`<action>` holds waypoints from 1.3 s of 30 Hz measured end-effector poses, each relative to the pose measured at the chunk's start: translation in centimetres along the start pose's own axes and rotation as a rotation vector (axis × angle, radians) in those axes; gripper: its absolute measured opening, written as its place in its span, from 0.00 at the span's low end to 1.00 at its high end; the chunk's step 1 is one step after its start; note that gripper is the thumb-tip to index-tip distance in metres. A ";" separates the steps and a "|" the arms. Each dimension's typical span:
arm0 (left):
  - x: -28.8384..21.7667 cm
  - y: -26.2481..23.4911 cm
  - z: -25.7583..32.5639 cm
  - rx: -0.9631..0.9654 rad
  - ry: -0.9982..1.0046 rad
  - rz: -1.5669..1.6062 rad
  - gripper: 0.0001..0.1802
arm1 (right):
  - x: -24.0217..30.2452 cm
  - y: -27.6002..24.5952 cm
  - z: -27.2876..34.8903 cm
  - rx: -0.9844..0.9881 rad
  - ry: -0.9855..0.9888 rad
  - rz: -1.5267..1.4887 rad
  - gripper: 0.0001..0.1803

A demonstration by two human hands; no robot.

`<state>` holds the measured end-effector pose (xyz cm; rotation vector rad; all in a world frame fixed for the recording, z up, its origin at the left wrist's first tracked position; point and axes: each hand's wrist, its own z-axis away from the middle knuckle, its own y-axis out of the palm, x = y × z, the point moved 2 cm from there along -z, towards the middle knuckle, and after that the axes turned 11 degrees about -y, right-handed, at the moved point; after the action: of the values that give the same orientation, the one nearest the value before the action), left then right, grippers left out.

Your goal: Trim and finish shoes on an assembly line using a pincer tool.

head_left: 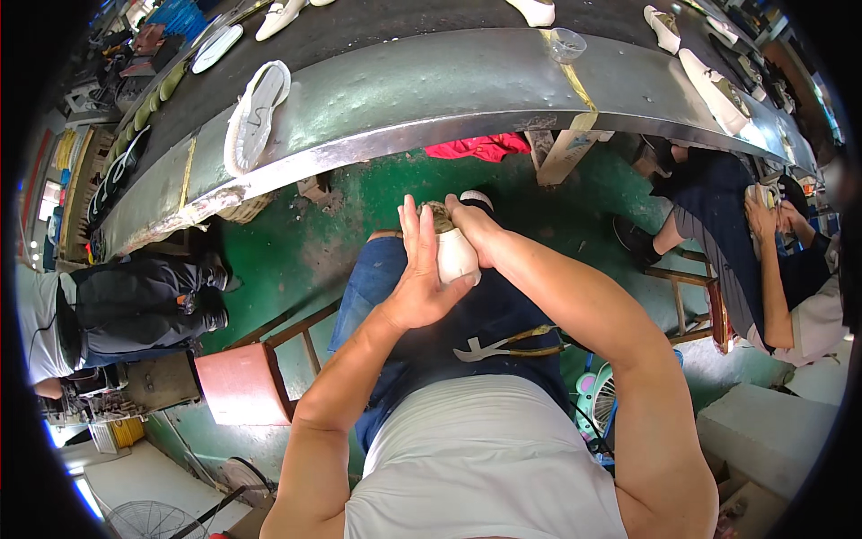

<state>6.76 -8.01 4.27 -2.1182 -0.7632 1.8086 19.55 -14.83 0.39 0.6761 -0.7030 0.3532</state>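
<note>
Between my two hands, above my lap, is a cream-white shoe [456,259] with its rounded end toward me. Something grey-brown shows at its far top; I cannot make out what. My left hand [417,283] presses its palm along the shoe's left side, fingers straight and pointing away, thumb across the near end. From the right, my right hand [480,235] wraps the other side, its lower fingers hidden behind the shoe. A pair of pincers [503,348] with a broad metal head lies across my lap.
A metal-edged workbench [404,85] curves ahead, carrying an upturned white shoe [258,117], other pale shoes and a clear cup [567,45]. Stools [241,382] stand on both sides. One person [763,234] sits at right, another [135,310] is at left. A small fan [597,400] stands by my right side.
</note>
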 end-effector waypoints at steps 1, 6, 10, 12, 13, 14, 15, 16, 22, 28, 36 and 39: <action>-0.1 -0.1 -0.2 0.001 0.001 0.001 0.69 | 0.4 0.0 0.2 -0.001 -0.001 0.000 0.30; -3.0 -2.1 -2.4 0.127 0.088 -0.364 0.47 | 1.3 -0.5 0.0 0.083 0.025 0.021 0.32; -4.9 -4.1 -3.5 0.029 0.098 -0.427 0.38 | 1.2 0.0 0.2 0.093 -0.096 0.033 0.36; -4.3 -6.6 -4.0 -0.226 0.031 -0.318 0.35 | 2.7 -0.2 4.6 0.017 -0.164 0.281 0.39; -3.0 -7.9 -3.8 -0.394 0.012 -0.305 0.32 | 3.3 -0.9 6.5 0.055 -0.329 0.278 0.32; 0.1 -8.1 -2.3 -0.487 -0.299 0.142 0.29 | 2.9 -2.3 7.9 0.085 -0.523 0.515 0.27; 0.4 -8.0 -1.2 -0.537 -0.428 0.483 0.30 | 2.3 -4.0 9.5 0.108 -0.718 0.749 0.24; 0.5 -7.5 0.4 -0.578 -0.554 0.829 0.30 | 1.5 -4.9 12.0 0.083 -0.769 1.028 0.23; 2.7 1.2 10.7 -0.200 -0.708 0.360 0.38 | -6.1 -9.3 19.7 0.524 -0.495 1.693 0.31; 1.6 0.4 8.6 0.061 -0.650 -0.125 0.20 | -4.2 -9.9 19.7 0.558 -0.239 1.502 0.32; 0.7 1.0 9.2 -0.033 -0.589 -0.012 0.09 | -2.5 -8.2 21.0 0.407 0.118 1.055 0.18; -0.1 1.3 8.9 -0.056 -0.421 -0.121 0.08 | -2.8 -8.7 19.0 0.429 0.032 0.807 0.11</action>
<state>-1.63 -10.42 1.98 -1.6935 -1.0224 2.2154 12.94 -34.24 5.37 0.7628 -0.8603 1.2815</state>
